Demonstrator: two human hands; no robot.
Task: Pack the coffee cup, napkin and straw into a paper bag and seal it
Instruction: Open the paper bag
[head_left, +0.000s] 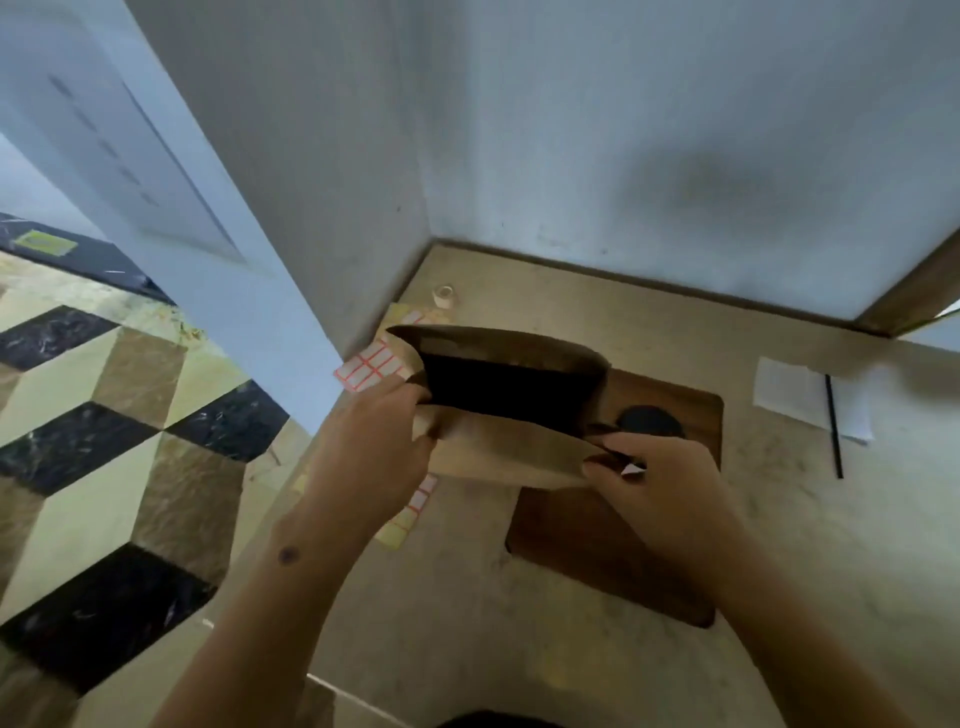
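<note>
Both hands are holding the bag (498, 452) up over the counter (779, 519), mouth toward the camera. The left hand (371, 441) is gripping the left end of the rim, fingers curled round the near wall. The right hand (662, 488) is pinching the right end of the near wall between thumb and fingers. Pulling the two ends this way is spreading the mouth into a wide oval, presumably so things can be dropped in. The inside is reading as plain dark, so whether anything is in there already, I cannot tell.

The cup (649, 421) is showing only as a dark round lid on the board (670, 566), just behind the right hand and partly hidden by it. It is sitting beside the bag's right end, close enough for a short lift in.

The napkin (789, 392) is lying flat on the counter, well to the right of both hands, with the straw (834, 426) laid across it. Neither is touching the bag.

The tape (444, 296) is standing near the back corner, beyond the bag. Label sheets (371, 366) are lying under and just left of the bag, likely staged for sealing.

Judgement: opening step under way; packing and sealing are not yet done.
</note>
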